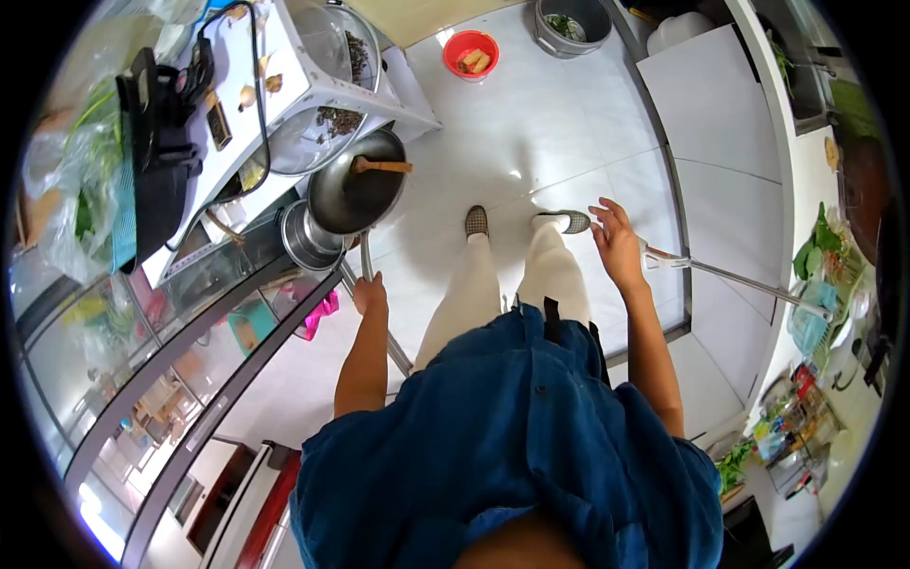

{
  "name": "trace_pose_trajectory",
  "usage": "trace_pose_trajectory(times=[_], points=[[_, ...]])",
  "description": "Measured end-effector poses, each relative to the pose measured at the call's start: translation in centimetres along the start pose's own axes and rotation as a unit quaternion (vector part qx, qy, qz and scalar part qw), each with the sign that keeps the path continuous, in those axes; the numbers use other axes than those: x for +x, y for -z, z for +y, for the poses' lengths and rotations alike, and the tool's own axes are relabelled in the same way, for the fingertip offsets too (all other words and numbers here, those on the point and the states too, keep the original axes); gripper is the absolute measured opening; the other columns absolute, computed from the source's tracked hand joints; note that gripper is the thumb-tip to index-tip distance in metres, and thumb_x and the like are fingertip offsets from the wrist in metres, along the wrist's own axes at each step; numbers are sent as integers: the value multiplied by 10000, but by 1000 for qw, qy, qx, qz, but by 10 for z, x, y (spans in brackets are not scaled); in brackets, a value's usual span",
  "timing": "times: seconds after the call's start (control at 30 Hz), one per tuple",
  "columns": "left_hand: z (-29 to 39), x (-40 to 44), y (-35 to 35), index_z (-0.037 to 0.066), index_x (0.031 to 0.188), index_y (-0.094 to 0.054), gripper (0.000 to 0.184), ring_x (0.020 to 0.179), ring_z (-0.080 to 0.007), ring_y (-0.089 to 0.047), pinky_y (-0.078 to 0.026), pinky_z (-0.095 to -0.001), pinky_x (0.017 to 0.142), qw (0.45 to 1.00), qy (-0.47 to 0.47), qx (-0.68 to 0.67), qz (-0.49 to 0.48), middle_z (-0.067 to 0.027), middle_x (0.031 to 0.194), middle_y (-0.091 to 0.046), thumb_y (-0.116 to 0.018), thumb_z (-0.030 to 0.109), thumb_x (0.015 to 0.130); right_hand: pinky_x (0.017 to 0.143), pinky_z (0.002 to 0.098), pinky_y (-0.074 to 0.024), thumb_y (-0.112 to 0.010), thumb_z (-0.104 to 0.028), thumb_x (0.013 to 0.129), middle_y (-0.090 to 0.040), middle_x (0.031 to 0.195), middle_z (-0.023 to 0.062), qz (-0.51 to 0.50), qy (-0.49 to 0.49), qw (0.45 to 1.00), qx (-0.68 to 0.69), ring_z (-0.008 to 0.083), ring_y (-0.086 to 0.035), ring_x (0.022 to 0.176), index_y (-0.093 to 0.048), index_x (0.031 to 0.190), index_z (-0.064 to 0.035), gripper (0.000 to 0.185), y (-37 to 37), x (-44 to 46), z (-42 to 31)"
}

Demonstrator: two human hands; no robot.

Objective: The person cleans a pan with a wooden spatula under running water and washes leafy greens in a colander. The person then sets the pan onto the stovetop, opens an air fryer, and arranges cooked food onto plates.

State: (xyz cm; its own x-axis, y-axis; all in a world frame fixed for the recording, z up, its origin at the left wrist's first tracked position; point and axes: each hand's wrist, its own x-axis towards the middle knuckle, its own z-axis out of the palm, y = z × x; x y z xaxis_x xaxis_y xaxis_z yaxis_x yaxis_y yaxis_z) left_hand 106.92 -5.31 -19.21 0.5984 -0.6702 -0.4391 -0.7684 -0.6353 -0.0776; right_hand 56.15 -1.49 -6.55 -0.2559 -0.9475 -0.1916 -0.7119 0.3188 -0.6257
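My left hand (372, 294) is closed around the metal handle of a dark wok (334, 204). A wooden spatula (384, 166) lies in the wok with its end over the rim. Just beside and partly under the wok is a steel pot (301, 237). My right hand (618, 247) is raised on the other side of my body, fingers apart, with nothing in it. Near its wrist is the white end of a long metal rod (735, 277); whether they touch I cannot tell.
Left, a white shelf (284, 85) carries clear-lidded bowls and a black corded appliance (156, 142). A red basin (470, 55) and a grey bucket (573, 27) stand on the tiled floor. Right, a counter (806, 180) over white cabinets holds greens and a sink. Glass sliding-door frames are left.
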Motion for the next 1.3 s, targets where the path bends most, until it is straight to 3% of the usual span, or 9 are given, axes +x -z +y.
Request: trace_pose_trajectory(times=[0.2, 0.43, 0.6, 0.67, 0.77, 0.87, 1.07, 1.23, 1.3], points=[[-55, -55, 27, 103, 960, -647, 423, 860, -341, -656, -523, -461, 732, 997, -28, 53, -49, -119, 904, -683, -705, 459, 740, 723, 372, -516, -603, -42, 845, -526, 1284, 126, -5, -39, 998, 53, 272, -636, 808, -622, 1109, -46, 265, 34, 9, -25], [-32, -100, 65, 92, 891, -617, 392, 826, -352, -652, -511, -471, 711, 969, -191, 145, -56, -140, 861, -680, -694, 453, 758, 869, 408, -492, -609, -124, 831, -547, 1254, 150, -35, -2, 999, 19, 342, -594, 1028, -609, 1153, -83, 325, 38, 15, 3], [74, -143, 98, 78, 842, -599, 388, 772, -376, -641, -491, -492, 660, 936, -310, 162, -38, -163, 795, -663, -702, 443, 757, 928, 388, -466, -604, -172, 833, -543, 1232, 147, -116, 23, 993, -13, 326, -559, 1094, -581, 1221, -118, 392, 49, 24, 16], [151, -165, 112, 70, 816, -595, 390, 737, -386, -638, -483, -500, 640, 920, -370, 127, -20, -166, 752, -655, -709, 438, 751, 964, 390, -437, -611, -221, 843, -523, 1252, 153, -129, -15, 991, -11, 315, -519, 1150, -564, 1257, -146, 423, 85, 37, 7], [224, -196, 126, 70, 764, -588, 367, 692, -396, -628, -476, -497, 606, 887, -449, 103, 35, -180, 717, -639, -719, 413, 748, 1017, 432, -376, -632, -264, 837, -514, 1257, 149, -50, 30, 998, -41, 299, -475, 1195, -538, 1295, -179, 475, 105, 42, 34], [292, -237, 155, 74, 740, -576, 344, 644, -394, -616, -462, -493, 560, 875, -479, 50, 45, -166, 676, -624, -733, 381, 746, 1042, 483, -323, -661, -288, 817, -507, 1244, 125, -3, -22, 995, -96, 279, -453, 1196, -525, 1305, -183, 517, 151, 50, 39], [405, -298, 186, 77, 731, -559, 352, 636, -392, -611, -463, -483, 561, 840, -536, 12, 80, -158, 644, -616, -738, 380, 735, 1044, 479, -309, -687, -299, 775, -500, 1196, 112, 230, -62, 959, -157, 267, -475, 1131, -551, 1259, -151, 524, 245, 74, 61], [504, -323, 184, 82, 785, -610, 316, 655, -375, -617, -454, -470, 571, 788, -612, -29, 60, -155, 664, -625, -731, 370, 737, 820, 415, -389, -577, -130, 801, -559, 969, 108, 329, -116, 908, -231, 261, -531, 907, -619, 1150, -119, 352, 319, 106, 113], [546, -331, 181, 88, 829, -641, 301, 676, -357, -620, -457, -450, 597, 764, -642, -34, 51, -146, 689, -633, -727, 361, 737, 804, 399, -400, -590, -115, 781, -552, 942, 103, 354, -123, 898, -229, 259, -529, 891, -635, 1107, -109, 329, 349, 116, 124]])
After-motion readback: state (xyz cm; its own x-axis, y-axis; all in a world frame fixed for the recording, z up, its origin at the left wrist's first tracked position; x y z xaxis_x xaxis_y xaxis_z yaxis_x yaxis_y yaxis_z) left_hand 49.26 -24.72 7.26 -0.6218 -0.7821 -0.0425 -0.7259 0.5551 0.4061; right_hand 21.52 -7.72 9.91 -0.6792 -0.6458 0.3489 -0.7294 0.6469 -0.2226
